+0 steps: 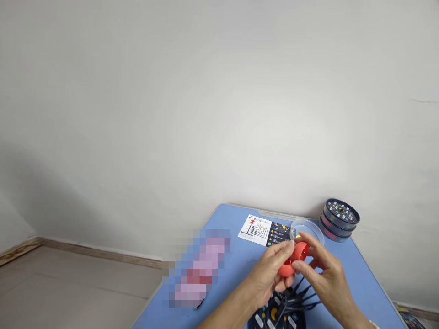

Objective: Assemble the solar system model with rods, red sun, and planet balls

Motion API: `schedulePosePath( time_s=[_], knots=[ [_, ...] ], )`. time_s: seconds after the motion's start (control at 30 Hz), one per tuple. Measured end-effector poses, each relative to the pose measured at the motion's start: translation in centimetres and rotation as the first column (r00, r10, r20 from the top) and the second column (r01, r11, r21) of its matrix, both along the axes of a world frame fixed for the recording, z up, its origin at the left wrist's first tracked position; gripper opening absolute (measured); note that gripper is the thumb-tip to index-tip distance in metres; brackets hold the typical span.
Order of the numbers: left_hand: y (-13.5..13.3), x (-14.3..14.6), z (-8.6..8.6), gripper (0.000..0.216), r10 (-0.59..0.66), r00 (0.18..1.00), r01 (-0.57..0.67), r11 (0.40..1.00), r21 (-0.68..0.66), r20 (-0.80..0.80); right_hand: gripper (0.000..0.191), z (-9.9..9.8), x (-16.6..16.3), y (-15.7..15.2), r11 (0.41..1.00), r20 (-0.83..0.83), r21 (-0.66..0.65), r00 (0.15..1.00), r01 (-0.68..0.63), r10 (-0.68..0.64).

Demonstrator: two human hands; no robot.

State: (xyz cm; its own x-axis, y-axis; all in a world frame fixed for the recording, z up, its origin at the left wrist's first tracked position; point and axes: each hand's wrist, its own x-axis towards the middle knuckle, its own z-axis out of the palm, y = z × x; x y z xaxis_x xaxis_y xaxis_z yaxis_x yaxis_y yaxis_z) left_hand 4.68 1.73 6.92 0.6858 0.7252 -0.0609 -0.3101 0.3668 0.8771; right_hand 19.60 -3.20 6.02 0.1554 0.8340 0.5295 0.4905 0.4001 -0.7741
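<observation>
Red half-shells (302, 250), two of them, sit between the fingertips of both hands, hollow sides partly showing. The left hand (265, 272) is curled nearly closed, thumb above and fingers beneath the lower shell (286, 270); the right hand (325, 269) is bent into a pinch, thumb and forefinger about the other one. They look close to touching, though I cannot tell whether they are joined.

The likeliest trouble is a slip: the walls are smooth and curved, so a hard squeeze on one edge could pop a shell out of the fingers. Just below both hands stand thin dark rods (298, 301), rising from a round dark base (267, 310); a dropped shell could knock them or roll across the blue table (360, 274). Pressing with the rims misaligned might bend or crack an edge. The clear dish (322, 235), just beyond the right hand's fingertips, could be nudged by a careless knuckle.
</observation>
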Motion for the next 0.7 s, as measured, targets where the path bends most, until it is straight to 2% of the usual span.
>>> schedulePosePath(
  time_s=[0.17, 0.27, 0.4, 0.57, 0.7],
  knots=[
    [0.7, -0.8, -0.1, 0.041, 0.12, 0.983, -0.11, 0.991, 0.074, -0.142, 0.034, 0.1, 0.1, 0.4, 0.997, -0.112, -0.056, 0.992, 0.046, -0.052],
    [0.9, -1.4, 0.4, 0.03, 0.091, 0.982, -0.078, 0.993, 0.083, -0.165, 0.036, 0.0, 0.2, 0.5, 0.993, -0.147, -0.096, 0.986, 0.069, -0.083],
    [0.7, -1.8, 0.8, 0.042, 0.115, 0.964, -0.057, 0.97, 0.236, -0.239, 0.04, -0.5, 0.4, 0.5, 0.99, -0.187, -0.134, 0.98, 0.041, -0.066],
    [0.7, -1.6, 0.2, 0.036, 0.214, 0.953, -0.117, 0.912, 0.393, -0.213, 0.04, -0.9, 0.6, 0.5, 0.985, -0.209, -0.172, 0.977, -0.007, -0.029],
    [1.0, -1.7, 0.0, 0.043, 0.169, 0.972, -0.103, 0.931, 0.35, -0.161, 0.042, -0.9, 0.6, 0.5, 0.976, -0.227, -0.198, 0.973, -0.088, 0.041]
  ],
)
